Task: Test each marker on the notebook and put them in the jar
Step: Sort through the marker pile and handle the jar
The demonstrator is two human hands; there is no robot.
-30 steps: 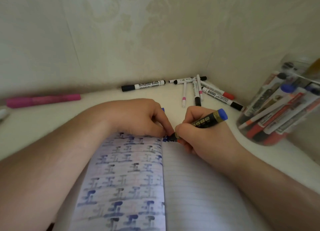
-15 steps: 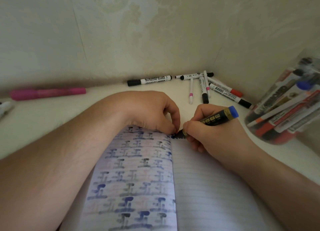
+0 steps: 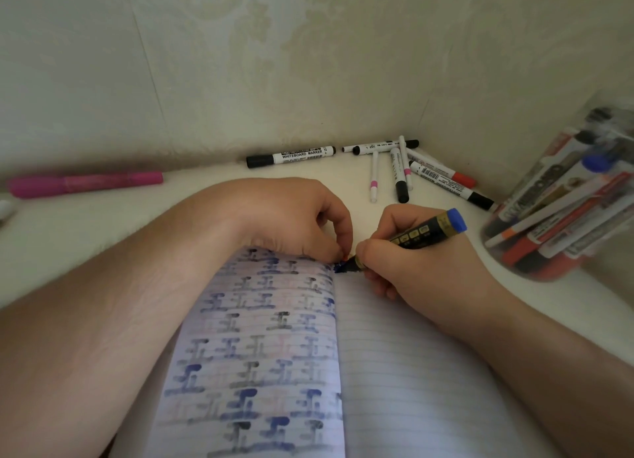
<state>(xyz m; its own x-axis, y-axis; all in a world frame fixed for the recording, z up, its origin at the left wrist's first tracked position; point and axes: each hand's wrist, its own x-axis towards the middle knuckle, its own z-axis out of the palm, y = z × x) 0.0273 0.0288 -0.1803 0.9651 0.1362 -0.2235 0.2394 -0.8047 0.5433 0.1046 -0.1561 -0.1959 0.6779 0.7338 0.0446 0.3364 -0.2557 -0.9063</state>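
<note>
Marker tip shifted onto page corner

Right hand [image 3: 422, 262] has moved blue marker [image 3: 417, 239] tip from left hand's fingertips [image 3: 338, 251] rightward; blue ink now at frame centre.

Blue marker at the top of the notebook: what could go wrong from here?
The blue marker, gripped by the right hand, has its tip at the notebook spine, right by the left hand fingertips, so ink may smear onto them. The jar leans, crammed with markers; adding this one could tip it. Ink may bleed through the blank page, as the left page suggests.
</note>
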